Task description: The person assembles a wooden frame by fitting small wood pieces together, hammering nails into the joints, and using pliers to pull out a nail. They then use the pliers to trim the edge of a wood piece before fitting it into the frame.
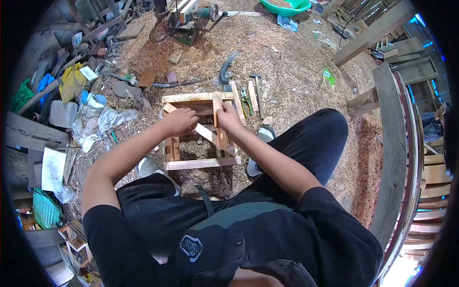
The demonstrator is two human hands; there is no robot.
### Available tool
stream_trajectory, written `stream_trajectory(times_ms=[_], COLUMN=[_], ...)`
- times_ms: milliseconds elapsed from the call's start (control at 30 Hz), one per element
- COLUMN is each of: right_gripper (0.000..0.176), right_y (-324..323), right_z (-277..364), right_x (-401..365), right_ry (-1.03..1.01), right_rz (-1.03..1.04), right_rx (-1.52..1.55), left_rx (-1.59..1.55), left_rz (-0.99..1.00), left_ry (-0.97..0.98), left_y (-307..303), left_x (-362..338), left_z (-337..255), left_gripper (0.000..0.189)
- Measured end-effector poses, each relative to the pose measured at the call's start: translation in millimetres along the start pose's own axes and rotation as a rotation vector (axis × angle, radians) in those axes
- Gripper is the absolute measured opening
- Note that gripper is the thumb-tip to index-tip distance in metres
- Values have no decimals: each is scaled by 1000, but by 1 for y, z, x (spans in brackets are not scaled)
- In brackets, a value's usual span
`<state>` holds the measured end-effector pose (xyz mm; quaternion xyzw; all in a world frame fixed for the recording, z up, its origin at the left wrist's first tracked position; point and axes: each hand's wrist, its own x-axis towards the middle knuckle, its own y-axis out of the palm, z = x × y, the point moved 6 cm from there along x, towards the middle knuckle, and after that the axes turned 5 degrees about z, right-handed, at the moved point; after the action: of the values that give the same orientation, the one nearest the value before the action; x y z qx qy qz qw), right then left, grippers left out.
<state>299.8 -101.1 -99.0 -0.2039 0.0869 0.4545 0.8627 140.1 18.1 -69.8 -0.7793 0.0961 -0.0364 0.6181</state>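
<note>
A small wooden frame (pixel 203 164), like a stool in pieces of pale wood, stands on the shavings between my feet. My left hand (pixel 180 121) is closed around a diagonal wooden slat (pixel 207 134) that crosses the frame from its far left to its near right. With its fingers wrapped, my right hand (pixel 229 117) grips an upright-looking wooden slat (pixel 217 104) at the frame's right side. The two slats overlap near the right-hand corner. Just right of the frame lie pliers with green handles (pixel 246 102), a hammer (pixel 258 93) and loose wood strips (pixel 252 97).
Ahead stands a machine with a handwheel (pixel 191 21), and a green basin (pixel 287 6) sits beyond it. A dark curved hose (pixel 226 69) lies past the frame. Bags and scrap (pixel 95 115) crowd the left. Wooden posts and a rail (pixel 389 158) run along the right.
</note>
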Motion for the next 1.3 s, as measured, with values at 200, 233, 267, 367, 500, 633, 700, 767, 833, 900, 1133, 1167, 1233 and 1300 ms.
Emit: stream_trajectory(times_ms=[200,233,267,367,500,633,700,767,833,900,1133,1167,1233,1300], right_gripper=[43,45,46,46,46,40,39,46,54,58,46,46,40,39], right_y=[-4,-5,-6,-15,-23,-15,-6,0,5,13,62,71,88,104], right_z=[1,-4,-11,11,41,42,41,39,48,51,57,56,52,56], right_x=[-22,-19,-19,-33,-49,-49,-50,-48,-56,-59,-79,-81,-84,-83], right_ry=[-109,-129,-155,-170,-296,-328,-384,-419,-413,-452,-620,-625,-667,-753], right_rz=[-33,-62,-136,-8,12,-10,-66,-159,-88,-15,70,89,91,72], right_rx=[34,3,18,159,150,119,131,30,24,-37,-240,-240,-261,-292], left_rx=[12,33,38,35,49,-32,-99,-113,-92,-29,-307,-311,-517,-334], left_rz=[-17,-39,-83,-71,-162,-244,-250,-260,-290,-367,-130,-136,-54,-258], left_ry=[58,57,40,-70,-250,-355,-380,-470,-511,-466,-420,-439,-376,-422], left_y=[3,5,5,-5,7,19,21,17,17,12,13,1,-13,-42], left_x=[-5,-8,-14,-28,-50,-60,-60,-61,-63,-68,-81,-89,-99,-126], left_z=[-8,-10,-12,-23,-21,-24,-26,-27,-21,-19,-17,-10,2,9], left_gripper=[37,38,38,37,38,34,33,34,34,35,43,43,38,36])
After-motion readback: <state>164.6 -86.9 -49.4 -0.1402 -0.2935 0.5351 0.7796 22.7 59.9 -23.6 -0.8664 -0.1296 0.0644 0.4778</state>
